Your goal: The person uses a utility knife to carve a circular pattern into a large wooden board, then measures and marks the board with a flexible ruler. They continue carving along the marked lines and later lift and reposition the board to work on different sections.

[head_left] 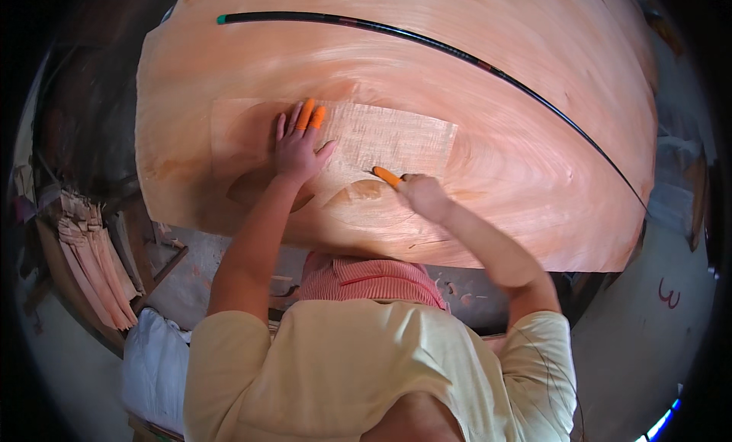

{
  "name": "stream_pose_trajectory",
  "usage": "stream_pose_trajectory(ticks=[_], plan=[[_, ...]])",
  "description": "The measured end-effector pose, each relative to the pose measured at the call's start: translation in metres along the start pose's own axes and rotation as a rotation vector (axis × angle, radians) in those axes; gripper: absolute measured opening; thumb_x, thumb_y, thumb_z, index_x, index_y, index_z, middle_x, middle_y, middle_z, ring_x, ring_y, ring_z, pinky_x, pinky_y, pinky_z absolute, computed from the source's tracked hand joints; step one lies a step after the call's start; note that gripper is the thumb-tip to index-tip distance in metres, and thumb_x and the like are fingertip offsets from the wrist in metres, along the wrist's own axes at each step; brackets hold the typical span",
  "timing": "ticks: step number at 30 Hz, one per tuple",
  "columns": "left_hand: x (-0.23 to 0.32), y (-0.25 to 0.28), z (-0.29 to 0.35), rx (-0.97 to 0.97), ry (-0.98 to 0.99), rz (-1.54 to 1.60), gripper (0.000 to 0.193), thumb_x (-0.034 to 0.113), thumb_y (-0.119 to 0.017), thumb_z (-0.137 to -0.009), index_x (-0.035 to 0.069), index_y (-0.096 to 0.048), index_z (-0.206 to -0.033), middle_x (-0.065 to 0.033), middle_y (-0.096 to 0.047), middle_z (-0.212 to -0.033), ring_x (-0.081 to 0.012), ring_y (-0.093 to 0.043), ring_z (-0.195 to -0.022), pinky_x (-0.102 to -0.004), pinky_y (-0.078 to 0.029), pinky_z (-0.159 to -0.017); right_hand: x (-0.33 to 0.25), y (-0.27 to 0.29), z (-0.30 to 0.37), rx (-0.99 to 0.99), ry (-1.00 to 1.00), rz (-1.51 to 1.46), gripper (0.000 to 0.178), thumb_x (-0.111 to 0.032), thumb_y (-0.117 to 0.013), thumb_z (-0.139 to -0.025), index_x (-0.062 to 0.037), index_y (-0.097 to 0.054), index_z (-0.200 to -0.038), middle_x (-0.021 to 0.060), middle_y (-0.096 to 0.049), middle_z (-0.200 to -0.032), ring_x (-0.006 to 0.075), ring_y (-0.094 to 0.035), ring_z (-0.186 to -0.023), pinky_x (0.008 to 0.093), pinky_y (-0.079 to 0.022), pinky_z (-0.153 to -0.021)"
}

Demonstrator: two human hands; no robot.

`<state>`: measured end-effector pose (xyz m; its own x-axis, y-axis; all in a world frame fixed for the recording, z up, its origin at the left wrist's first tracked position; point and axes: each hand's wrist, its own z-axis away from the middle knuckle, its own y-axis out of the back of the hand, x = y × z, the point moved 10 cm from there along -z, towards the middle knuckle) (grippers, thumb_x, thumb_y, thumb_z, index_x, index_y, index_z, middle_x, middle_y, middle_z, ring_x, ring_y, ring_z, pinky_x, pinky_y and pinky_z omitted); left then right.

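Observation:
My left hand (300,148) lies flat with fingers spread on a rectangular piece of thin wood veneer (396,133). Two of its fingers wear orange covers. My right hand (424,196) is closed at the lower edge of that piece. Orange shows at its front, a finger cover or a handle; I cannot tell which. A thin dark tip, seemingly of a small knife (368,171), sticks out past the orange and meets the veneer. Underneath spreads a large pinkish veneer sheet (534,183) with swirling grain. Darker rounded patches (362,202) show near my forearms.
A long black tapering rod (427,42) with a green end curves across the far part of the sheet. Bundled wood strips (95,259) stand at the left, above a white sack (156,362). Wood scraps lie on the floor near the sheet's front edge.

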<state>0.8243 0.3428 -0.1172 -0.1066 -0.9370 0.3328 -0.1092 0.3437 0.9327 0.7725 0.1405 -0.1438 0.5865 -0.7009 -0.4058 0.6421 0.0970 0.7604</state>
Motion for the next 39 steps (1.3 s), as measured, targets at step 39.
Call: stream_pose_trajectory(ticks=[39], plan=[[-0.007,0.010,0.002,0.008,0.011,0.153,0.061,0.039,-0.066,-0.068,0.010,-0.048,-0.119,-0.0091,-0.039,-0.131,-0.0237,-0.030,-0.126,-0.0456,-0.020,-0.103,-0.016,0.109,-0.117,0.014,0.492,0.363,0.016,-0.012,-0.050,-0.076,-0.0091,-0.055,-0.091,0.0117,-0.057,-0.083,0.0296,-0.058,-0.075,0.0382,-0.049,-0.064]])
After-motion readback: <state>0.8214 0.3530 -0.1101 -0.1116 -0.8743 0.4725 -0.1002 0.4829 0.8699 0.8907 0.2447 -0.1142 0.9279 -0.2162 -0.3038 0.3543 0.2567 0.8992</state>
